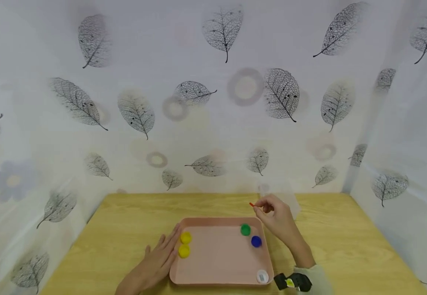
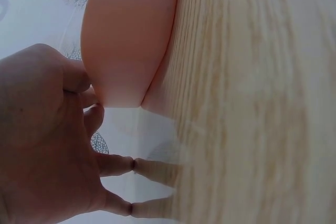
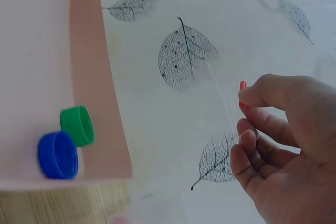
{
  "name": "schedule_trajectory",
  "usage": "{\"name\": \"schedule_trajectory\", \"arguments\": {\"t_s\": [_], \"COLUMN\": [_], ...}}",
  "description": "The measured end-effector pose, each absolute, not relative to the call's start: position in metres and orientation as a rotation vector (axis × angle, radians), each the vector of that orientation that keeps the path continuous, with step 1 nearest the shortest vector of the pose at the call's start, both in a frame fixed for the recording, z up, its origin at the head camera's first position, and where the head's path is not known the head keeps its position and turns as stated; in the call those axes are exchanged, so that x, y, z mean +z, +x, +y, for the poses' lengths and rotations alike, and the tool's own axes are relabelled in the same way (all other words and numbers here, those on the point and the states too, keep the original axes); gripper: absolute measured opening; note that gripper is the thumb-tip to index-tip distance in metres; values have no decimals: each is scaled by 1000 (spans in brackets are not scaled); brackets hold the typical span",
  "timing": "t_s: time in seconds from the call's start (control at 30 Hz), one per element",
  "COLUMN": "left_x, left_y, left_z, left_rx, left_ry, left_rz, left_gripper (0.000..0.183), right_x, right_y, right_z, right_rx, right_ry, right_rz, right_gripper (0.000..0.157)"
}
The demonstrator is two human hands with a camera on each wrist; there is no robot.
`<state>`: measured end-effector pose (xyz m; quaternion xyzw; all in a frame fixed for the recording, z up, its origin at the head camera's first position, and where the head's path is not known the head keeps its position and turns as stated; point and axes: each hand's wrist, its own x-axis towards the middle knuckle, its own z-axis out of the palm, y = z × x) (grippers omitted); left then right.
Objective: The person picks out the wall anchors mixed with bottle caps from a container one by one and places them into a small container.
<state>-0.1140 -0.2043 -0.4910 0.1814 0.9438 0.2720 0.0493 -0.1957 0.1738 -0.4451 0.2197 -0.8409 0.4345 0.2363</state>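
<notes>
My right hand (image 1: 278, 215) pinches a small red piece (image 3: 242, 94) between thumb and forefinger, above the table just past the far right corner of the pink tray (image 1: 217, 256). Its exact kind is hard to tell; most of it is hidden by the fingers. My left hand (image 1: 156, 262) lies against the tray's left side, fingers stretched out, touching the rim. Inside the tray are a green bottle cap (image 1: 245, 230) and a blue bottle cap (image 1: 256, 241) at the right, and two yellow bottle caps (image 1: 185, 244) at the left.
A white round item (image 1: 262, 276) with a grey mark sits in the tray's near right corner. Behind my right hand stands something translucent (image 1: 291, 200), like clear plastic. Leaf-patterned curtain (image 1: 213, 135) encloses the wooden table (image 1: 346, 246) at the back and sides.
</notes>
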Motion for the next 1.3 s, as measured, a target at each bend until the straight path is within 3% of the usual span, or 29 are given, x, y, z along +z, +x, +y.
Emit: {"name": "schedule_trajectory", "arguments": {"t_s": [0.73,1.3], "left_x": [-492,-490], "left_y": [-114,-114], "left_z": [-205,-204], "left_rx": [824,816], "left_ry": [540,532], "left_rz": [2841,2836], "left_gripper": [56,56], "right_x": [-466,-487], "right_y": [-215,-231], "right_z": [233,242], "right_rx": [1182,1169], "right_ry": [230,93], "right_rz": [-2307,-2251], "right_gripper": [4,4]}}
